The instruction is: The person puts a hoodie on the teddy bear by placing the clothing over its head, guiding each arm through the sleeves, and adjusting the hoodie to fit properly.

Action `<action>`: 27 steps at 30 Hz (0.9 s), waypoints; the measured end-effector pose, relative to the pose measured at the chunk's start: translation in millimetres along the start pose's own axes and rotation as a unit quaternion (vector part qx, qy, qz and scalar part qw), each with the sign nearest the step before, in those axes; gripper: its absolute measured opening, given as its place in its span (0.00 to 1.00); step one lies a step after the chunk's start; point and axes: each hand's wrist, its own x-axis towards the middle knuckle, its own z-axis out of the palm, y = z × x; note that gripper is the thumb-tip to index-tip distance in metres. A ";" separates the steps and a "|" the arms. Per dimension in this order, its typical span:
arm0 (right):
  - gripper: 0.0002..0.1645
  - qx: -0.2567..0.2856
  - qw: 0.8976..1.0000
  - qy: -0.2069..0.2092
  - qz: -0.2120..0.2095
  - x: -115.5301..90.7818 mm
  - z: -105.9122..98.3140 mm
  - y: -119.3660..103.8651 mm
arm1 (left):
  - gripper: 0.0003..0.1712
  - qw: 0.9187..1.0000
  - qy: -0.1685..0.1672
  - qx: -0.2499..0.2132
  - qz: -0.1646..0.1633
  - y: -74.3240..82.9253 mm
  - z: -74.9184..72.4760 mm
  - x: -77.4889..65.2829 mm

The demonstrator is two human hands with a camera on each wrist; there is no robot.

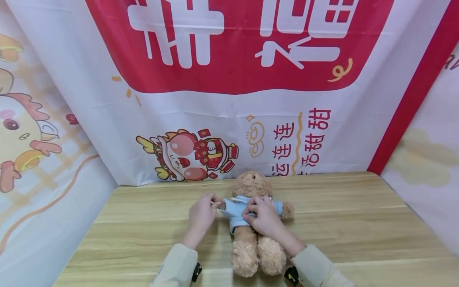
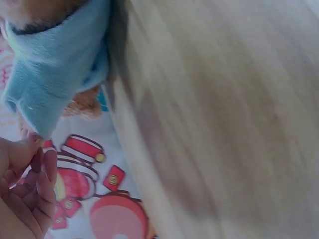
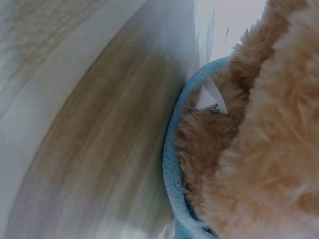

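A brown teddy bear [image 1: 245, 255] lies on its back on the wooden table, head toward the back cloth and legs toward me. It wears a light blue shirt [image 1: 236, 209] with a white cord at the neck. My left hand [image 1: 203, 211] pinches the end of the sleeve on the left side, pulling the cloth to a point in the left wrist view [image 2: 52, 99]. Across the shirt front lies my right hand [image 1: 264, 217], fingers bent and gripping the fabric. In the right wrist view, the shirt hem [image 3: 172, 164] stands away from the fur, and a white tag [image 3: 212, 97] shows inside.
The table [image 1: 358, 223] extends to both sides of the bear. Behind it hangs a white and red printed cloth [image 1: 233, 79], which meets the table's back edge by the bear's head. A printed cartoon panel [image 1: 28, 131] stands at the left.
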 end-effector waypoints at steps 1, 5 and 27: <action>0.06 -0.005 1.000 -0.006 -0.006 -0.3 -0.2 -0.2 | 0.08 1.000 0.000 -0.006 -0.009 -2.9 1.1 0.7; 0.07 -0.008 0.999 -0.034 -0.037 -1.2 -3.5 0.3 | 0.08 0.999 -0.003 -0.021 -0.035 -10.3 5.2 4.3; 0.11 0.028 0.997 -0.044 -0.051 10.5 -7.8 7.7 | 0.12 0.982 -0.103 -0.153 -0.045 -1.0 -2.6 2.1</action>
